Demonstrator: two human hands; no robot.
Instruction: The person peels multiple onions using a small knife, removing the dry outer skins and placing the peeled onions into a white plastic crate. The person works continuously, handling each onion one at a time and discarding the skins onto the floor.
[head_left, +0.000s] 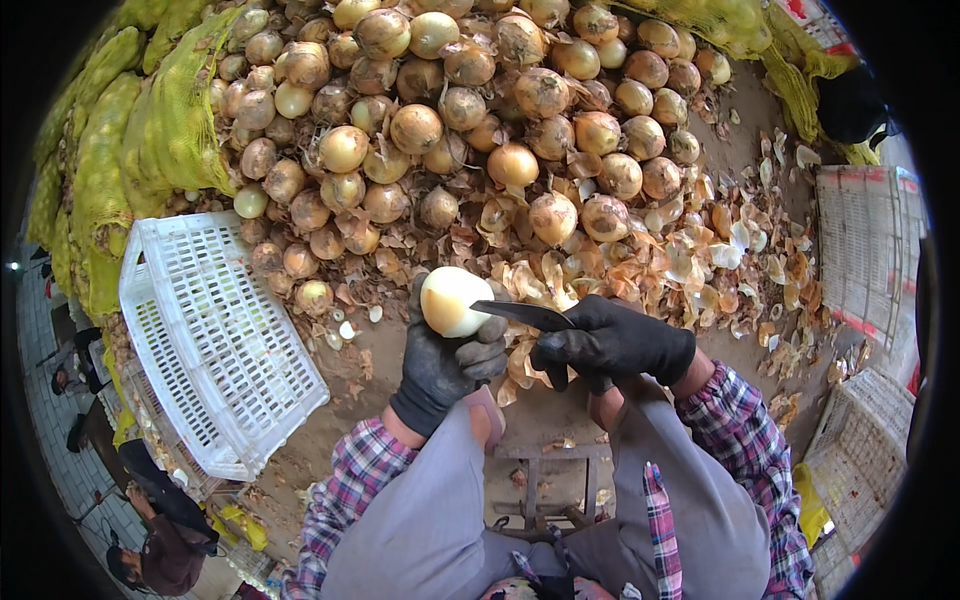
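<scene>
In a dark work glove, my left hand (454, 345) holds a mostly peeled onion (452, 302), pale with a tan patch of skin on its lower left. My right hand (611, 341), in a black glove, grips a knife (525, 313); its handle is hidden in the fist. The blade points left and its tip is at the onion's right side. Beyond both hands lies a large heap of unpeeled onions (416, 129), with loose onion skins (660, 270) spread on the near and right side of it.
A white plastic crate (225, 345) lies tilted at the left, before yellow mesh sacks (165, 127). More crates (862, 247) stand at the right. A wooden stool (551, 457) is between my legs. People (169, 540) are at the lower left.
</scene>
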